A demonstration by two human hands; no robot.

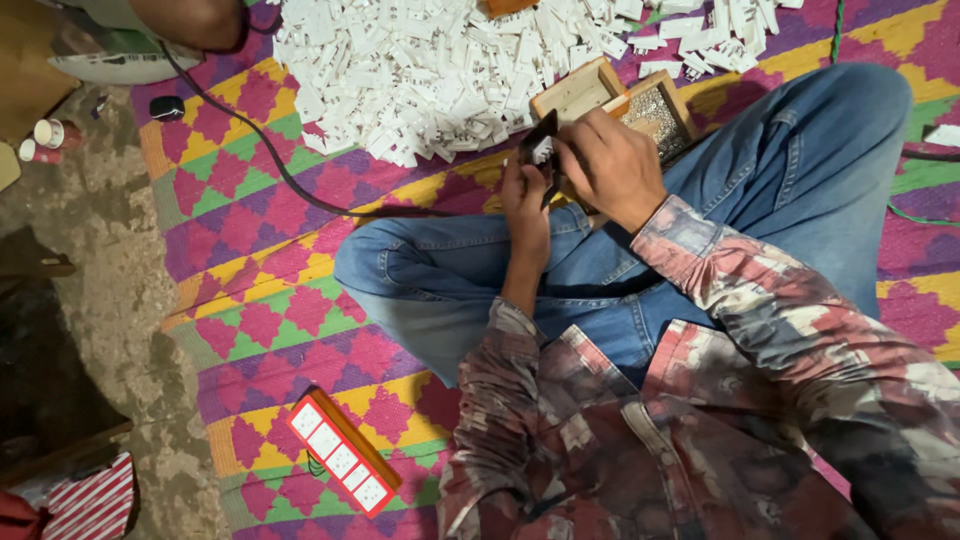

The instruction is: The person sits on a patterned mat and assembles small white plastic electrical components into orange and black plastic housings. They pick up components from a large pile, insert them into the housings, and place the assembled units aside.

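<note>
I sit cross-legged in blue jeans on a woven mat. My left hand [527, 205] and my right hand [608, 165] meet above my knees, both closed on a small dark part with a white piece [541, 147] set in it. Just beyond my hands stands a small wooden tray [585, 90] with two compartments, one filled with shiny small metal bits. Behind it spreads a big heap of white plastic parts [430, 70].
A black cable [270, 160] runs across the pink, green and yellow mat [270, 330]. A red-edged board with white switches [342, 463] lies near my left side. Paper cups [45, 138] stand on the bare floor at left. Another person's limb [190, 20] shows at top left.
</note>
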